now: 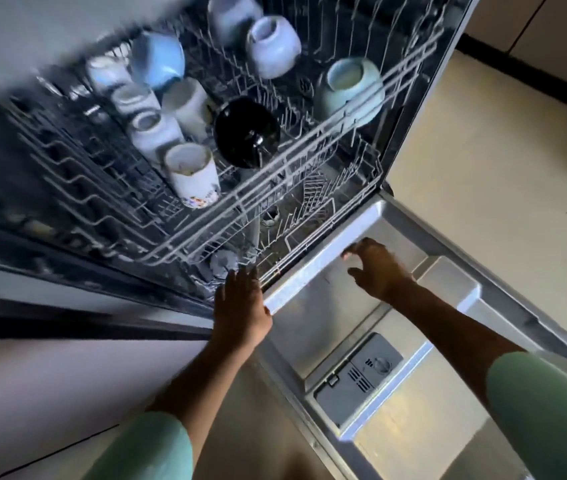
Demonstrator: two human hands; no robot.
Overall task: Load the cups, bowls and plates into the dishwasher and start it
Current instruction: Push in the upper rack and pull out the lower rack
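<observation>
The dishwasher stands open with its door (396, 427) folded down flat. The upper wire rack (310, 157) holds several upturned cups and bowls: a black bowl (247, 133), a pale green bowl (349, 90), a white mug with a floral band (193, 174), a blue bowl (159, 60). Below it the lower rack (296, 230) shows bare tines. My left hand (240, 303) reaches the lower rack's front edge with fingers extended. My right hand (375, 265) hovers over the inner door near the rack front, fingers loosely spread and holding nothing.
A detergent dispenser (358, 379) sits in the inner door. Pale cabinet fronts (32, 393) run along the left. Beige floor (500, 185) lies to the right of the door, with a dark skirting strip at the far right.
</observation>
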